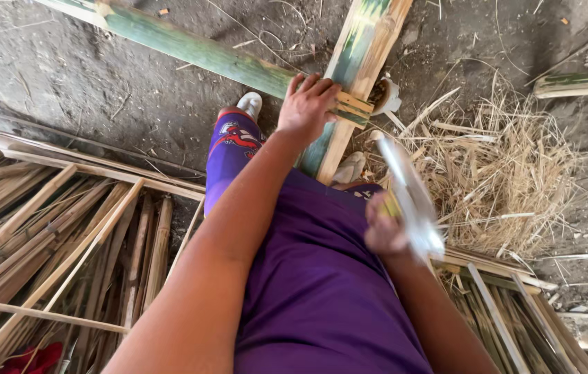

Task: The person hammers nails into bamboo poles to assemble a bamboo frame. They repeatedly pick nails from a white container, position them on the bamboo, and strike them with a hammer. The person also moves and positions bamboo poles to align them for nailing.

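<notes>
My left hand presses on the near end of a split green bamboo piece that runs away from me across the dirt. My right hand grips the handle of a broad blade, blurred by motion, raised to the right of the bamboo piece. Purple shorts cover my legs, and a white sandal shows beside the left hand.
A round green bamboo pole lies diagonally at the top left. Piles of split bamboo strips lie on the left and at the lower right. Dry shavings heap on the right. Another bamboo piece lies at the far right.
</notes>
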